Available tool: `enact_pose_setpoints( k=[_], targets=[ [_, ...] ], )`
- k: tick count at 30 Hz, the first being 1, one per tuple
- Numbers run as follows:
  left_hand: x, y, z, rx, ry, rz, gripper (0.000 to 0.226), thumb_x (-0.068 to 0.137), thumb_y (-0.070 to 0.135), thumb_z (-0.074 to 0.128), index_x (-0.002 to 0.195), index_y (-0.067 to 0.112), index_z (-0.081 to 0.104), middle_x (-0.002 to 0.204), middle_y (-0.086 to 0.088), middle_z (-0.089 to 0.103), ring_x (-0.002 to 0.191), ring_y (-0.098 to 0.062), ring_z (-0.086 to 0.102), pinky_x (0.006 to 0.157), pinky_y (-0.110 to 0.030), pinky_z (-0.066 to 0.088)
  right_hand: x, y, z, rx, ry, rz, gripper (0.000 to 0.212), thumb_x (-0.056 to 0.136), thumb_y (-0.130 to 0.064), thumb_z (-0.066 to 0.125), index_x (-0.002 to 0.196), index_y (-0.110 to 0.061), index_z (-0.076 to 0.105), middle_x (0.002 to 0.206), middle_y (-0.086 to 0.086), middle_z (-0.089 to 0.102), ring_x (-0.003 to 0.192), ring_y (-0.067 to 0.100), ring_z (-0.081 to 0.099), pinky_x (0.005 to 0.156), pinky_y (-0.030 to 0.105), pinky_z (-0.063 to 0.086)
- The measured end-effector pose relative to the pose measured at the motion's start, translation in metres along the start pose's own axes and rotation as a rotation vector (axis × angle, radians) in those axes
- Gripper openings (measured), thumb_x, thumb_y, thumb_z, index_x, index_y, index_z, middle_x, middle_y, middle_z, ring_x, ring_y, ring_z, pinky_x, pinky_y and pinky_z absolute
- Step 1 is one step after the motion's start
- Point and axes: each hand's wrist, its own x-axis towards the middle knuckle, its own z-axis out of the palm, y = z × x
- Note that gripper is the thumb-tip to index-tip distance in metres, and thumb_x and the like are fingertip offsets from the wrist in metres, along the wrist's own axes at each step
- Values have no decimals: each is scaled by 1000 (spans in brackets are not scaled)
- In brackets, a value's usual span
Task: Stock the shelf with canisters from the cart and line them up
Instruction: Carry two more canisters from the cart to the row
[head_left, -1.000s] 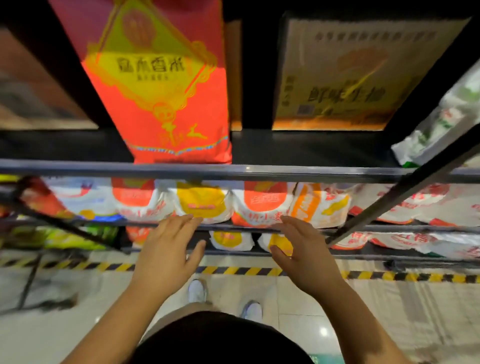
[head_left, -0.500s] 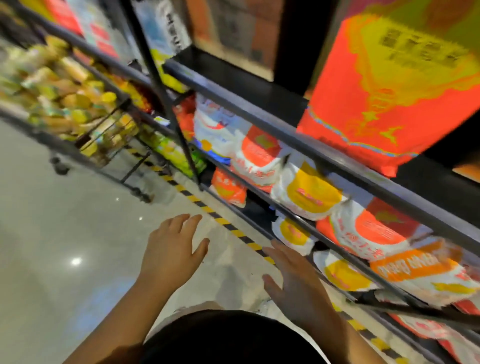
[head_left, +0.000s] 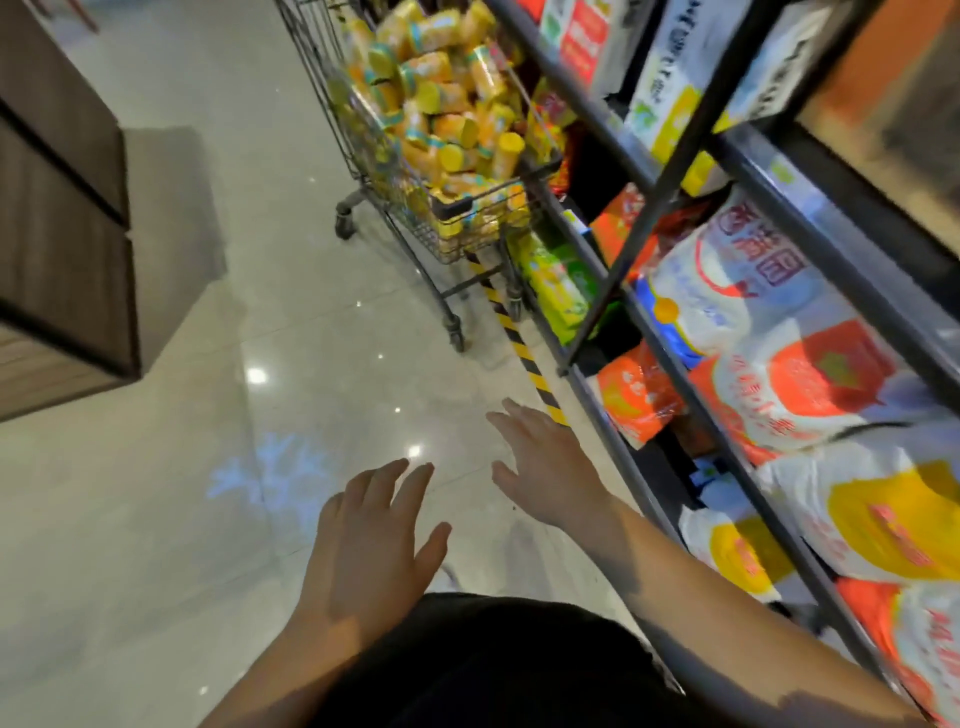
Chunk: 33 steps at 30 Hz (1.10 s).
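well, the left hand (head_left: 369, 540) and the right hand (head_left: 545, 467) both hang empty, fingers spread, over the glossy tiled floor (head_left: 260, 312), well apart from the yellow-and-orange cylindrical canisters (head_left: 441, 104) heaped in the wire shopping cart (head_left: 467, 234) beside the black metal shelf (head_left: 655, 208). they look light, stiff and smooth, apt to roll or slip, so i'd grip one round its middle.

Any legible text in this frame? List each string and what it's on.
"香满园", probably, since it is motion-blurred: large red characters on the white bag on the shelf.
Red print on the orange-and-white bag: blurred, unreadable.
Labels on the canisters in the cart: too small and blurred.
Lettering on the upper bags: blurred, unreadable.
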Motion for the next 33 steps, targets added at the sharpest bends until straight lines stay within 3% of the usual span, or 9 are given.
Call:
enact_pose_setpoints(
  k=[6, 11, 15, 17, 21, 25, 30, 33],
  targets=[
    [55, -36, -1, -27, -34, -50, 62, 87, 56, 44, 133, 18, 61, 128, -8, 65, 114, -35, 62, 82, -48, 54, 31, -21, -24, 29, -22, 12, 63, 102, -41, 47, 159, -29, 25, 169, -4, 14, 154, 18, 12, 124, 34, 13],
    [158, -43, -4, -46, -63, -100, 62, 95, 52, 54, 149, 24, 43, 148, -5, 50, 135, -32, 44, 100, -48, 44, 33, -2, -53, 47, 43, -10, 68, 88, -56, 35, 152, -32, 41, 162, -7, 31, 149, 15, 25, 120, 31, 22],
    [245, -50, -14, -18, -43, -152, 63, 99, 52, 47, 154, 26, 32, 154, -4, 41, 139, -28, 38, 104, -43, 39, 60, 31, -76, 69, 44, 9, 62, 88, -52, 46, 149, -37, 45, 157, -17, 35, 146, 6, 28, 116, 15, 11],
    [284, -53, -24, -17, -44, -196, 63, 99, 51, 46, 154, 26, 31, 154, -4, 41, 138, -28, 38, 105, -43, 38, 84, 52, -92, 78, 36, 5, 63, 88, -53, 45, 148, -34, 46, 156, -13, 38, 146, 10, 32, 119, 21, 17],
    [338, -59, -44, 30, -31, -240, 62, 99, 53, 44, 153, 26, 30, 153, -3, 41, 137, -27, 39, 103, -42, 39, 146, 80, -126, 75, 67, -13, 66, 88, -58, 40, 149, -33, 45, 157, -15, 36, 148, 11, 30, 120, 27, 22],
    [371, -65, -64, 25, 11, -271, 61, 99, 53, 44, 153, 27, 31, 153, -1, 42, 137, -25, 39, 104, -41, 39, 232, 83, -168, 4, 22, -137, 60, 100, -43, 48, 156, -33, 31, 158, -20, 24, 152, 8, 14, 115, 17, 4],
    [380, -79, -93, -19, 96, -293, 59, 90, 54, 43, 138, 21, 56, 129, -4, 65, 113, -30, 62, 84, -44, 53, 343, 58, -205, -10, 10, -182, 61, 98, -37, 54, 155, -26, 34, 161, -6, 31, 149, 15, 23, 119, 32, 23],
    [386, -102, -106, -20, 121, -287, 58, 88, 54, 43, 133, 21, 60, 123, -3, 68, 108, -29, 65, 81, -44, 56, 411, 40, -213, 1, -48, -157, 68, 99, -38, 55, 159, -23, 27, 165, -2, 25, 152, 19, 19, 121, 37, 22]
  ],
)
